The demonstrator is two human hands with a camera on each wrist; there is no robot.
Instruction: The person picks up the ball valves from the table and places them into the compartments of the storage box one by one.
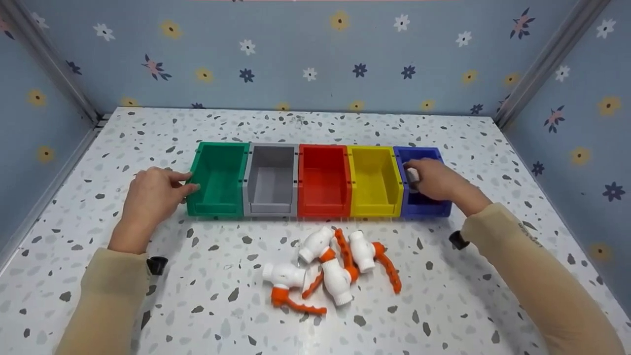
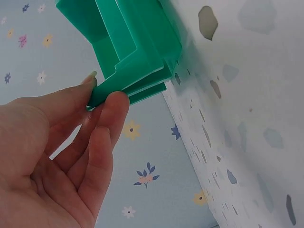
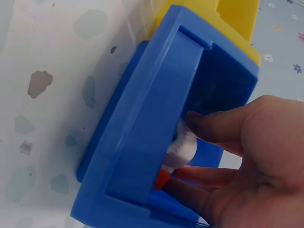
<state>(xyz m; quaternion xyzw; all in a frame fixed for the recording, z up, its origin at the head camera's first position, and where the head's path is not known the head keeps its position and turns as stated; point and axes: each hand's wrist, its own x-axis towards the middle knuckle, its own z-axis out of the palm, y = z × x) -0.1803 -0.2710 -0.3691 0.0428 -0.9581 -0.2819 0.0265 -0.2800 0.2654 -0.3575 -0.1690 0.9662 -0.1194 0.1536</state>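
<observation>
My left hand (image 1: 152,197) pinches the left wall of the green bin (image 1: 217,209) between thumb and fingers; the left wrist view shows its fingertips on the rim. At the row's other end, my right hand (image 1: 435,180) reaches down into the blue bin (image 1: 426,211). There it holds a white ball valve (image 3: 184,148) with thumb and fingers, a bit of orange (image 3: 161,179) showing below the white body. The front wall of the blue bin and the fingers hide the rest of that valve.
Between the green and blue bins stand a grey bin (image 1: 270,209), a red bin (image 1: 324,210) and a yellow bin (image 1: 375,209), side by side. Several white ball valves (image 1: 337,282) with orange handles lie in a loose pile in front. Flowered panels (image 1: 305,49) wall the speckled table.
</observation>
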